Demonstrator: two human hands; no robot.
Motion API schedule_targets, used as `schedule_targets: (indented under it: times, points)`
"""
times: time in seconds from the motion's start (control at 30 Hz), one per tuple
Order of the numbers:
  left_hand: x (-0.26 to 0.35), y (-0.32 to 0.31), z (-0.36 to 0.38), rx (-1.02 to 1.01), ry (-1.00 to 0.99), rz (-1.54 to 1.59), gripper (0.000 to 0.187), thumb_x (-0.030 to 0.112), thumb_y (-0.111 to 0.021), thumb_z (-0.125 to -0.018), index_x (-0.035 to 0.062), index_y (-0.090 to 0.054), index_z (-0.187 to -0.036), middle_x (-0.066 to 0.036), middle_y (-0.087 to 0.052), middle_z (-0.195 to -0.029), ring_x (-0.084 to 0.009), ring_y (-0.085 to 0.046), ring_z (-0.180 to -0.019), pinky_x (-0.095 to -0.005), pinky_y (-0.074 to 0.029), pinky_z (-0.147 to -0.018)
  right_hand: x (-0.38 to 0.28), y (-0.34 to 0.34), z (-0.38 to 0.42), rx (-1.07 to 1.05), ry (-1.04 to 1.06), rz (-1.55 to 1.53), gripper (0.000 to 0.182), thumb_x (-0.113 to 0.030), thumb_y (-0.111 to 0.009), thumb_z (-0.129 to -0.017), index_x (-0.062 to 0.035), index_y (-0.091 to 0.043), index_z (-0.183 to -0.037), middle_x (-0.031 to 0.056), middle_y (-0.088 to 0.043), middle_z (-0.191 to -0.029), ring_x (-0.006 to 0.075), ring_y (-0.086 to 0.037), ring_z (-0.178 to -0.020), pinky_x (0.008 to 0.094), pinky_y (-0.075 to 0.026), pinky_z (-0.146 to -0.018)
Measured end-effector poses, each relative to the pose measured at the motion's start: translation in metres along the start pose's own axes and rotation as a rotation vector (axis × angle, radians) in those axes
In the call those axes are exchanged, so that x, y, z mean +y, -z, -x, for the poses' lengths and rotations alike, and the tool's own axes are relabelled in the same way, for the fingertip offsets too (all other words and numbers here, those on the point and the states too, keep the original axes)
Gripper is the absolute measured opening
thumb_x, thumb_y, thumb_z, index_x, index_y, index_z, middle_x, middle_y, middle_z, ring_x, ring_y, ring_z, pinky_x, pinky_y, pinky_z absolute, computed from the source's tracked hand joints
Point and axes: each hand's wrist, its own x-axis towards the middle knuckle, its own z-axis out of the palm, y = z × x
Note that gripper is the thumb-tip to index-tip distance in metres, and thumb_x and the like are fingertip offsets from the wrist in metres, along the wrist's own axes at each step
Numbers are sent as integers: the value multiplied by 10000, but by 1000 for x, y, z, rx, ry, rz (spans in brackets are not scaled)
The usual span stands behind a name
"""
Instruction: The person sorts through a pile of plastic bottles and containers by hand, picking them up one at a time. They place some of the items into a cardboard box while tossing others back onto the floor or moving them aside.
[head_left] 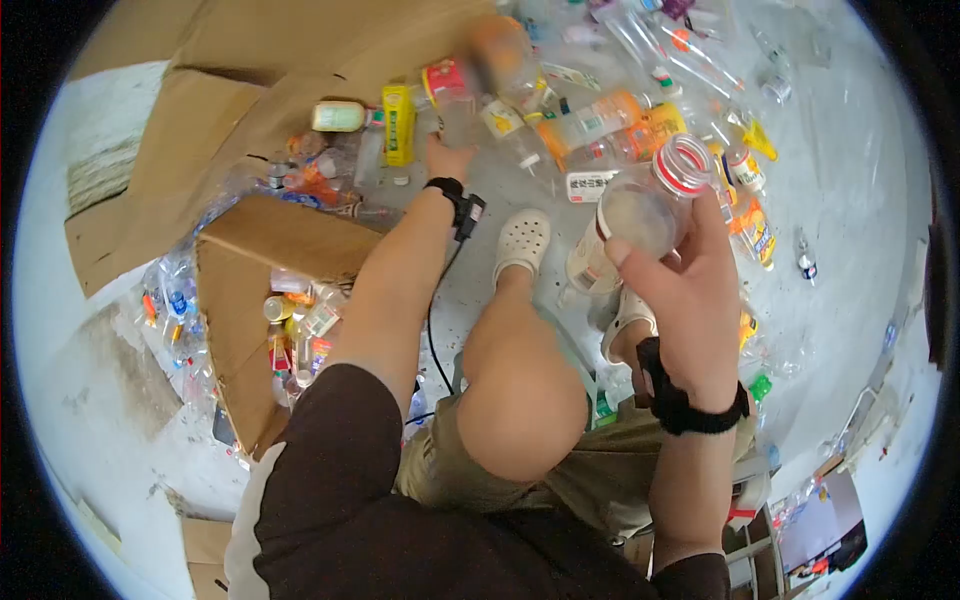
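Observation:
Fingers wrapped round it, my right hand (690, 290) holds a clear plastic bottle (640, 220) whose open neck has a red ring. My left hand (450, 158) reaches forward among the bottles, beside a yellow carton (398, 125) and just below a clear bottle (457, 118) with a red label. The fingers of my left hand are mostly hidden, so its grip cannot be made out. An orange blurred object (498, 45) is beyond it. Orange-labelled bottles (590, 122) lie on the floor between my hands.
A cardboard box (235, 330) with small bottles inside stands at the left, and large cardboard flaps (250, 40) spread behind it. Many bottles lie at the front and right. My feet in white clogs (522, 243) are between my arms. A black cable hangs from my left wrist.

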Motion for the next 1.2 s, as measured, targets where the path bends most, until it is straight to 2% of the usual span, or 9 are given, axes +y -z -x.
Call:
schedule_targets:
  times: [0.1, 0.17, 0.33, 0.43, 0.6, 0.77, 0.87, 1.03, 1.2]
  points:
    - [-40, -13, -31, -48, -152, 75, 728, 197, -770, -632, -71, -391, -1193, -206, -535, -1168, -285, -544, -1052, -356, -433, -908, -2, -9, -6, -10, 26, 63, 671, -83, -694, -687, 25, -391, -1277, 129, -544, -1155, 191, -531, -1060, 322, -423, -897]
    - [56, 60, 29, -80, -253, 226, 676, 163, -753, -665, -69, -392, -1187, -189, -527, -1168, -248, -524, -1074, -337, -414, -929, -2, -14, -8, 31, 85, 192, 679, -107, -696, -704, 55, -378, -1282, 126, -543, -1155, 194, -531, -1046, 318, -420, -896]
    - [145, 239, 122, -96, -484, 331, 711, 170, -761, -676, -70, -373, -1221, -156, -530, -1141, -223, -507, -1071, -329, -404, -923, -8, -18, 4, -30, 130, 59, 627, -150, -691, -756, 50, -390, -1268, 123, -544, -1155, 193, -526, -1041, 320, -414, -888]
    - [110, 340, 166, 19, -671, 168, 743, 222, -763, -668, -58, -375, -1236, -173, -534, -1138, -231, -514, -1062, -327, -410, -909, -4, -3, 12, 8, 87, -18, 605, -165, -679, -784, -9, -380, -1287, 112, -549, -1155, 190, -521, -1052, 347, -414, -881]
    - [-20, 453, 245, 245, -380, -356, 669, 361, -710, -652, 80, -444, -1198, -187, -551, -1089, -359, -523, -1046, -482, -394, -875, 9, 25, 34, -48, 215, -80, 514, -204, -608, -853, -104, -375, -1301, 80, -549, -1160, 206, -507, -1069, 394, -380, -900]
    - [-153, 452, 259, 197, 109, -640, 560, 310, -661, -678, 95, -453, -1151, -195, -529, -1144, -365, -502, -1094, -556, -375, -865, -32, 21, 123, -105, 167, -328, 467, -223, -538, -900, -125, -369, -1324, 87, -507, -1231, 212, -470, -1122, 412, -365, -927]
    - [-217, 414, 238, 250, 195, -688, 580, 283, -668, -687, 108, -431, -1186, -190, -522, -1163, -362, -499, -1104, -551, -362, -880, -38, 17, 173, -126, 191, -302, 508, -235, -530, -901, -107, -330, -1350, 98, -466, -1286, 226, -449, -1161, 426, -344, -976]
    - [-215, 388, 218, 160, 241, -641, 610, 242, -688, -710, 127, -400, -1235, -179, -420, -1293, -345, -469, -1146, -555, -341, -905, -35, 4, 217, -191, 170, -270, 557, -265, -534, -895, -92, -295, -1367, 120, -437, -1314, 243, -430, -1188, 428, -341, -985]
    - [-244, 358, 203, 327, 62, -644, 529, 124, -537, -798, 204, -384, -1297, -138, -396, -1308, -346, -477, -1112, -526, -366, -903, -41, -23, 231, -216, 205, -225, 575, -192, -568, -878, -68, -286, -1364, 146, -487, -1262, 256, -479, -1152, 426, -362, -975]
